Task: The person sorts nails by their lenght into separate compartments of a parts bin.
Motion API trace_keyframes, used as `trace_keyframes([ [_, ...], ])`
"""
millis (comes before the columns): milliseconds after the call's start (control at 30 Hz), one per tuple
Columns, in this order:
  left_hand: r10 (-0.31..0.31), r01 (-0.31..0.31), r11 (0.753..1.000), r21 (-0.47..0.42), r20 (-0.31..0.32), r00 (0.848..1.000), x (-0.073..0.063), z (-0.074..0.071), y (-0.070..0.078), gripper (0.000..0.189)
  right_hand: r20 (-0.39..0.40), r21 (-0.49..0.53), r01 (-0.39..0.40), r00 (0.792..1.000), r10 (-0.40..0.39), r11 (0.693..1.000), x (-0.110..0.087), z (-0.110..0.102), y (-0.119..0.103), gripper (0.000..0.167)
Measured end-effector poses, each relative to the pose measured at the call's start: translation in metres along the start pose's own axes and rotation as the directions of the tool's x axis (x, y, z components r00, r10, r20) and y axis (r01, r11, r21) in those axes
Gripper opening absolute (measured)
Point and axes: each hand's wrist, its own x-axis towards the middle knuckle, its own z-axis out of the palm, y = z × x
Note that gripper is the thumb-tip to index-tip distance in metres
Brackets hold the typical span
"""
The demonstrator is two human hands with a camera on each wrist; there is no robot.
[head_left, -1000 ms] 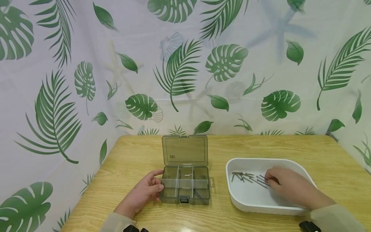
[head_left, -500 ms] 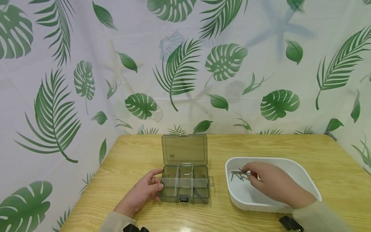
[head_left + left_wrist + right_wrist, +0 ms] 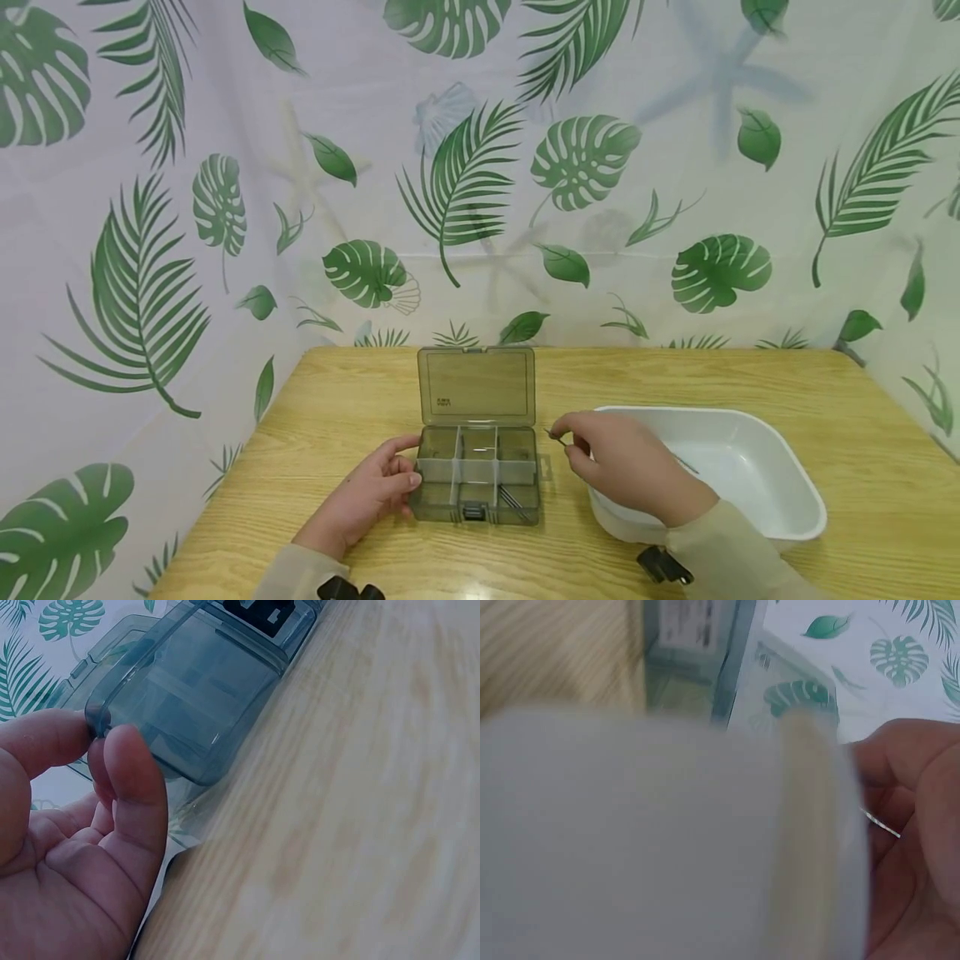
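A smoky clear compartment box [image 3: 458,492] stands on the table with its lid [image 3: 476,387] up. Several thin dark nails [image 3: 513,500] lie in its front right compartment. At the box's left side, my left hand [image 3: 367,500] grips the edge between thumb and fingers; the left wrist view shows the fingertips [image 3: 124,750] at the rim. My right hand [image 3: 626,467] is just right of the box and pinches a thin nail [image 3: 558,437] between thumb and index finger. In the right wrist view, part of this nail [image 3: 881,823] shows against the fingers.
A white tray [image 3: 806,492] stands to the right, under my right wrist. One nail [image 3: 686,465] shows inside it; the left part of the tray is hidden by the hand. Behind the wooden table [image 3: 337,400] hangs a leaf-print cloth [image 3: 480,308].
My right hand has moved left from among the nails in the tray to beside the box, now with a nail in its fingertips. My left hand and the box have stayed put.
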Motion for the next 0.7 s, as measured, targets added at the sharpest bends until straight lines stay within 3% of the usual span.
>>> trace_keyframes([
  [400,-0.003,0.004,1.0,-0.012,0.007,1.0,0.001,0.0,-0.001,0.066,0.034,-0.008,-0.072,0.997,0.073,0.997,0.032,0.019,-0.027,0.025],
  [700,0.007,-0.007,1.0,-0.011,0.009,1.0,0.001,0.0,-0.002,0.066,0.047,-0.024,-0.098,0.994,0.099,0.995,0.041,0.019,-0.035,0.024],
])
